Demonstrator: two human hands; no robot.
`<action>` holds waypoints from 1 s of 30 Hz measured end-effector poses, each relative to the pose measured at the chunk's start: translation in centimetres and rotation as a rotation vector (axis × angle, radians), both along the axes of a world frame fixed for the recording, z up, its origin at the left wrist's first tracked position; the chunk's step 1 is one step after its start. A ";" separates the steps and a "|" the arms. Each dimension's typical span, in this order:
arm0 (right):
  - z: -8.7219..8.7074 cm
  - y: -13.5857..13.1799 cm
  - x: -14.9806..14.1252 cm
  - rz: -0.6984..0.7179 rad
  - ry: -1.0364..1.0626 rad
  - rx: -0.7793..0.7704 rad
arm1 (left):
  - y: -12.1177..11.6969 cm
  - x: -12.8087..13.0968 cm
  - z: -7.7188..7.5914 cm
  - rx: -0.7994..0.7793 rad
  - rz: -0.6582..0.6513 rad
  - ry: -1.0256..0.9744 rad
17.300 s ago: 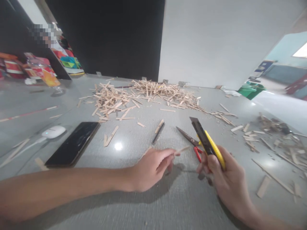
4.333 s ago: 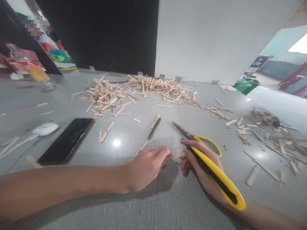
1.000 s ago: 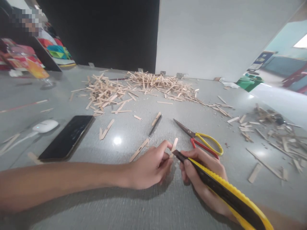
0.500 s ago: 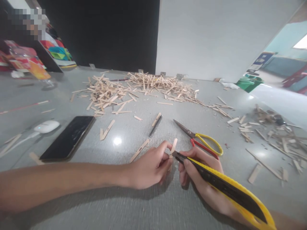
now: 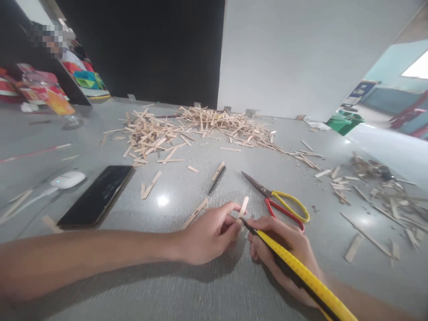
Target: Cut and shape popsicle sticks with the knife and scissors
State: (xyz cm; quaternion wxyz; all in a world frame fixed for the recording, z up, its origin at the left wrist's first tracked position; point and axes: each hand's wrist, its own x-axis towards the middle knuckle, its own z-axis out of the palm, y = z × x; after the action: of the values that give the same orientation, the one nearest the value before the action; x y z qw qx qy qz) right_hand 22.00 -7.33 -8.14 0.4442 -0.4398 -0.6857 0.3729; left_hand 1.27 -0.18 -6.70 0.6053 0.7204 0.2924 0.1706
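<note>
Between the fingers of my left hand [image 5: 210, 234] is a small wooden craft stick [image 5: 244, 206], its rounded end pointing up. My right hand [image 5: 284, 249] is wrapped round a yellow and black utility knife [image 5: 294, 263]; the knife's tip meets the stick beside my left fingertips. How far the blade reaches into the wood I cannot tell. Scissors [image 5: 274, 196] with one yellow and one red handle lie just beyond my right hand. A notched wooden stick [image 5: 195, 213] rests by my left hand, and a dark pen [image 5: 218, 179] lies beside another stick piece [image 5: 218, 171].
Heaps of wooden sticks [image 5: 150, 131] lie along the back panels. Scraps [image 5: 397, 200] are scattered at the right. To the left are a phone [image 5: 96, 196], a white mouse-shaped device with a cable [image 5: 67, 179], and a bottle [image 5: 55, 98]. A person [image 5: 72, 58] is behind the panel.
The knife has rolled in my right hand, so its yellow edge now faces up more. Its tip stays at the stick. The camera view has shifted slightly.
</note>
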 end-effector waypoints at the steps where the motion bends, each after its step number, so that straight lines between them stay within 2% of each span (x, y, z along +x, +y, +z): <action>1: 0.1 0.1 0.0 0.005 -0.013 0.025 | 0.0 0.0 0.1 0.004 0.001 -0.001; 7: 0.9 0.5 -0.1 0.011 -0.060 0.229 | 0.0 -0.2 0.3 0.079 -0.002 -0.004; 9: 0.7 0.2 -0.1 -0.062 -0.049 0.243 | 0.0 -0.3 0.3 0.137 0.001 0.000; 13: -0.4 -0.1 -0.2 -0.313 0.083 0.229 | -0.2 -0.4 0.7 0.284 0.006 0.022; 16: -0.7 0.3 -0.3 -0.376 0.139 0.169 | -0.2 -0.5 1.0 0.384 -0.025 0.036; 21: 0.0 0.8 0.0 -0.278 0.077 0.076 | 0.0 -0.6 0.7 0.542 -0.093 0.055; 30: -0.5 0.7 0.5 -0.160 0.113 0.043 | 0.3 -0.9 -0.8 0.858 0.019 0.028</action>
State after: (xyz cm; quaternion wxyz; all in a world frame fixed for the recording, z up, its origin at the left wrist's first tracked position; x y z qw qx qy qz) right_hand 22.52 -6.62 -8.60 0.5199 -0.4617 -0.6301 0.3458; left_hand 0.42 0.08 -7.47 0.2452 0.9065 0.2097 0.2725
